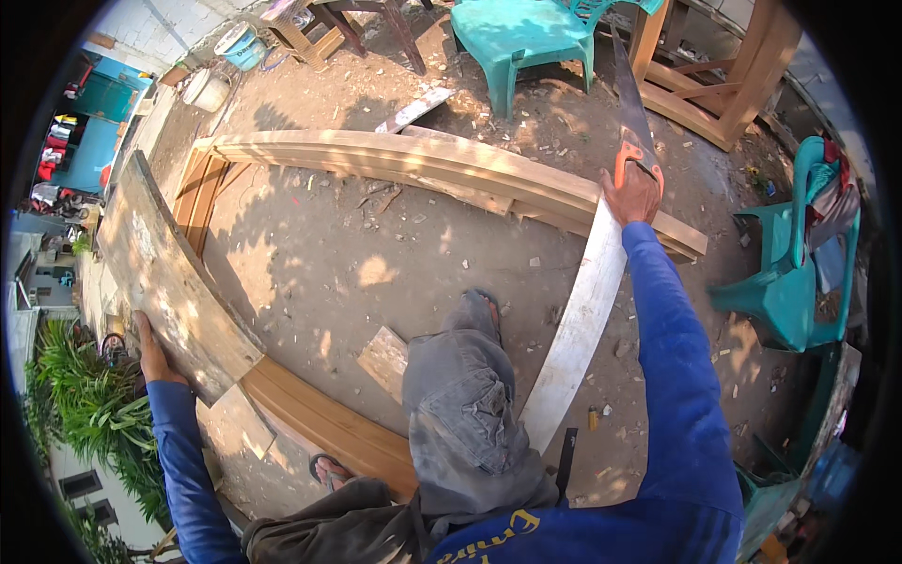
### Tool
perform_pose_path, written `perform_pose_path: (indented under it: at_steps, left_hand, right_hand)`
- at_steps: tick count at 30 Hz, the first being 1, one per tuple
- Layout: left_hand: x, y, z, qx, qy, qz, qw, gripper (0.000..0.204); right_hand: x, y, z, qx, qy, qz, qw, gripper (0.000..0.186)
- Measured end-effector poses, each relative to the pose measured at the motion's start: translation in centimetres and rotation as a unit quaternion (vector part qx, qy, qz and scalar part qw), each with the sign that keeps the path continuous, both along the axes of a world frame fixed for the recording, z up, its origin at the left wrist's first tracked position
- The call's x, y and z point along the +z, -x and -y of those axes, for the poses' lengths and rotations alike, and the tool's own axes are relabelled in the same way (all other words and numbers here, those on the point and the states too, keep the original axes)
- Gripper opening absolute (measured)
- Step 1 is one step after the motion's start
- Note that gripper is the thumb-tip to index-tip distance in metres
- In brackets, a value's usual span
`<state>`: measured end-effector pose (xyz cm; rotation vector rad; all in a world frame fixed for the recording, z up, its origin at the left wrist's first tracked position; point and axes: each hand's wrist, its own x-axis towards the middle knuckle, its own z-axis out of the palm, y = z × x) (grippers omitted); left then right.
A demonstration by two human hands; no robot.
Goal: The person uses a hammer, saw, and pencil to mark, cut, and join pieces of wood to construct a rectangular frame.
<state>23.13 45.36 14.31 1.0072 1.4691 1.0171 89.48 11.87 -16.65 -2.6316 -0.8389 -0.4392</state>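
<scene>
My right hand is closed round the orange handle of a handsaw, whose blade points away from me past the frame's end. Below that hand, a whitish board runs from the wooden frame back toward my legs. At the left, my left hand lies against the outer edge of a weathered plywood sheet, its fingers stretched out. That sheet rests across the left side of the frame, over a brown grooved timber. Whether the saw's teeth touch any wood cannot be made out.
A turquoise plastic chair stands at the far side, another chair with cloth on it at the right. Another wooden frame leans at the far right. Buckets sit far left; leafy plants grow near left. Wood scraps dot the dirt ground.
</scene>
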Motion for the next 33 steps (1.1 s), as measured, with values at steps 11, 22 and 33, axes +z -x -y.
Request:
perform_pose_path:
  at_steps: [11,22,33]
  left_hand:
    - [-25.7,-15.3,-11.8,-0.088,0.149,-0.163,0.971,0.092]
    - [-27.8,-24.6,-6.5,0.023,0.286,0.018,0.958,0.076]
    - [-13.3,-29.9,10.2,0.114,0.497,-0.026,0.86,0.081]
  right_hand:
    - [-0.6,-0.2,1.0,-0.03,0.068,0.039,0.997,0.036]
    - [-1.1,-0.6,-0.4,-0.005,0.07,0.007,0.997,0.028]
    - [-0.2,-1.4,-1.5,0.026,0.09,-0.03,0.995,0.03]
